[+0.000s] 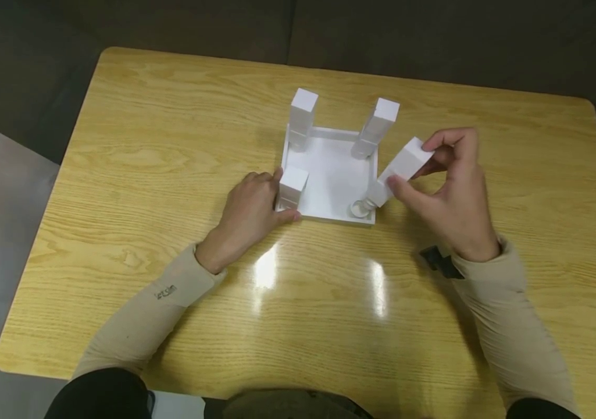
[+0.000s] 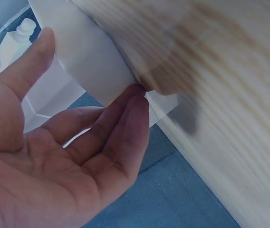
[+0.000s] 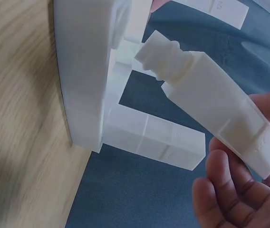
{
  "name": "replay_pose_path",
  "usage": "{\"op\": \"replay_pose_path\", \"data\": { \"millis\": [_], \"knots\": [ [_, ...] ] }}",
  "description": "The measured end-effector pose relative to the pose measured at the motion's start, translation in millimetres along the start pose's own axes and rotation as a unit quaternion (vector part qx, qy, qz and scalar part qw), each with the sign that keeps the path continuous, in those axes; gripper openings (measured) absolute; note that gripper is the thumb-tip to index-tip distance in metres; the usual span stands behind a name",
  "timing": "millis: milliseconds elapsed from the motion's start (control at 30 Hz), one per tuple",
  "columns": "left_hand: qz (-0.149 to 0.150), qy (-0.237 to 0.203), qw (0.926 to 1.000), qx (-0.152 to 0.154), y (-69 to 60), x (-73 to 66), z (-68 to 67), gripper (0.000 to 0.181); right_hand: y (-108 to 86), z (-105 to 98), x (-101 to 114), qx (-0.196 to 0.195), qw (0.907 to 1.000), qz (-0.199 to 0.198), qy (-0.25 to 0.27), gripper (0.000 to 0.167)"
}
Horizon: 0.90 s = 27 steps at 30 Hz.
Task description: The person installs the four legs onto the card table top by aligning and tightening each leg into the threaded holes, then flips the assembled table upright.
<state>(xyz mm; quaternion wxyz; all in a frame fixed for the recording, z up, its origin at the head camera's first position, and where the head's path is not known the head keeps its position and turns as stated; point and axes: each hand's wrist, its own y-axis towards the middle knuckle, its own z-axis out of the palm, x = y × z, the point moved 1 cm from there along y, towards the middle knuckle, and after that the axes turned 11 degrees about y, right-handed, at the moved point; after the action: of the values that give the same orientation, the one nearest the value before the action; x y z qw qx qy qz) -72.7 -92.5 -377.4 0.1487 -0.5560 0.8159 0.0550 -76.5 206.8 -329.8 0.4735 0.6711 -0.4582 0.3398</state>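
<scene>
A white square tray-like panel point(image 1: 331, 177) with a raised rim lies on the table. White square posts stand upright at three corners: far left point(image 1: 303, 113), far right point(image 1: 379, 122) and near left point(image 1: 293, 185). At the near-right corner a round socket point(image 1: 359, 209) shows. My right hand point(image 1: 457, 192) pinches a fourth white post point(image 3: 225, 104) between thumb and fingers; it is tilted, its threaded end point(image 3: 166, 57) pointing toward that socket. Whether the thread touches the socket I cannot tell. My left hand point(image 1: 250, 203) grips the panel's near-left corner, thumb point(image 2: 35, 54) and fingers on either side of it.
The panel sits near the middle of a wooden table point(image 1: 146, 174) with rounded corners. A dark wall or partition point(image 1: 434, 41) stands beyond the far edge. A black strap piece point(image 1: 441, 262) hangs at the right sleeve's cuff.
</scene>
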Motion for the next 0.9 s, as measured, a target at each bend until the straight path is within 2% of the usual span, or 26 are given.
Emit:
{"op": "replay_pose_path", "data": {
  "millis": [233, 567, 900],
  "knots": [
    [0.0, 0.002, 1.0, -0.001, 0.6, 0.7, 0.4, 0.095, -3.9, 3, 0, 0.005, 1.0, 0.0, -0.004, 0.056],
    [-0.003, -0.001, 1.0, 0.006, 0.7, 0.1, -0.4, 0.096, -9.3, 4, -2, 0.028, 0.9984, -0.006, -0.05, 0.058],
    [-0.011, -0.007, 0.9999, 0.009, 0.6, -0.1, -0.8, 0.094, -14.8, 10, -8, 0.039, 0.995, -0.04, -0.082, 0.056]
  ]
}}
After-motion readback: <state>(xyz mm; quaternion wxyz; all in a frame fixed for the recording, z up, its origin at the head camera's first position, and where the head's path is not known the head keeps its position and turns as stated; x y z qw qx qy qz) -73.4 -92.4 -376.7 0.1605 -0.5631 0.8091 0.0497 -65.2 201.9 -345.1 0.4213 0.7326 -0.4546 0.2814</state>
